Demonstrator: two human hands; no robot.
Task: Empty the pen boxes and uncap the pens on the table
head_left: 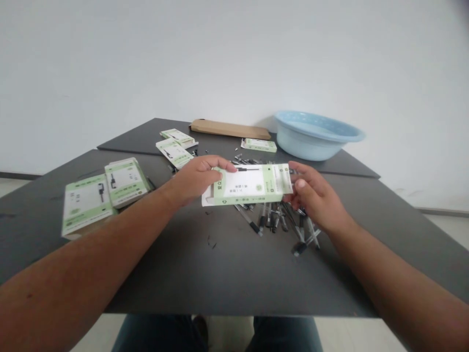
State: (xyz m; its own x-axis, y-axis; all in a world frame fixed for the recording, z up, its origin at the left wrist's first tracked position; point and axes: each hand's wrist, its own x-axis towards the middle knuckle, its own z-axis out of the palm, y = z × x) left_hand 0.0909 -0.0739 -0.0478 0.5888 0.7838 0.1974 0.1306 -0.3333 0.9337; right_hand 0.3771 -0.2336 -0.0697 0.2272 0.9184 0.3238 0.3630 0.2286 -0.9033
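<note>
A flat green-and-white carton [249,185] hangs above the dark table [227,274], lying sideways between both hands. My left hand [196,177] wraps round its left end with the fingers over the top edge. My right hand [315,195] grips its right end, thumb on the front face. Beneath and just behind the carton lies a loose heap of black and clear pens [278,217].
Two stacked cartons [102,193] lie at the table's left, three more [175,146] farther back. A light blue basin [315,134] stands at the back right beside a brown paper envelope [229,129]. Small black bits [211,242] lie near the front.
</note>
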